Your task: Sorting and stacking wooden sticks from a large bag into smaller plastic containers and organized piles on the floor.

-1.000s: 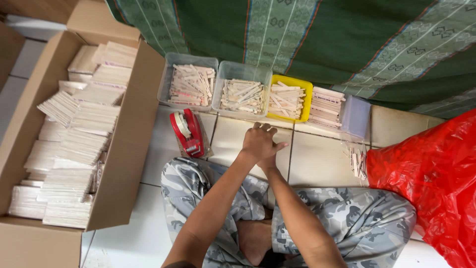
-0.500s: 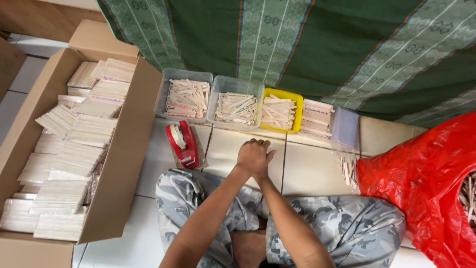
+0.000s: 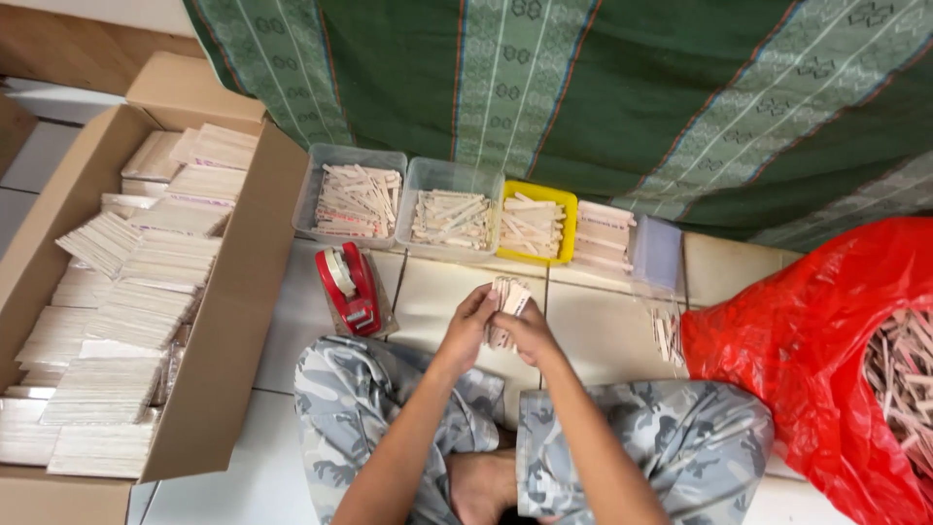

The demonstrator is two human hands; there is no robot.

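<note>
We hold the bundle of flat wooden sticks (image 3: 506,309) above the tiled floor (image 3: 603,335), left hand (image 3: 468,326) and right hand (image 3: 525,333) both closed around its lower half, judging it light, stiff and prone to fanning unless gripped across the stack.

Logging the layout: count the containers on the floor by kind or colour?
Clear plastic tubs: 2
Yellow tub: 1
Clear open-lidded box: 1
Cardboard box: 1
Red plastic bag: 1
Total: 6
All hold pale wooden sticks; both hands hold a bundle of sticks.
</note>
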